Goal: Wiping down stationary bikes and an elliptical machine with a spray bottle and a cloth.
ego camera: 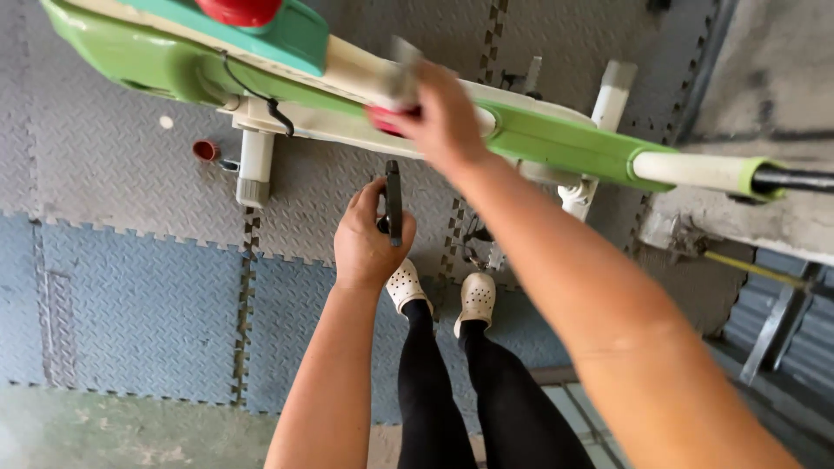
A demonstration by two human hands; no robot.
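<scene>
- The person's left hand [372, 239] is curled shut around a thin black tool [393, 204].
- The black tool stands up straight, and its top sticks out above the left fingers [369, 195].
- The tip of the tool is just under the long green and white bar [556, 139], but I cannot tell if it touches it.
- The person's right hand [445, 117] is up on the bar, above the left hand and a bit to the side.
- The right fingers are bent down over a small red part [388, 119] on the bar, and they look like they grip it.
- The hand is blurry, so I cannot tell how tight the hold is.
- A grey piece [401, 74] pokes up just past the right fingertips.
- The bar runs far out to both sides of the right fingers.
- Its far end has a white part and a black rod [795, 180].
- A teal cover [291, 30] with a red knob [239, 10] sits on the bar, well away from the right fingers.
- White tube legs [255, 165] hang from the bar, off to the side of the left fingers.
- A small red cap [205, 150] lies on the grey foam floor mat [104, 191], well apart from both hands.
- Below the left hand I see the person's black legs and two white shoes [477, 300] with holes.
</scene>
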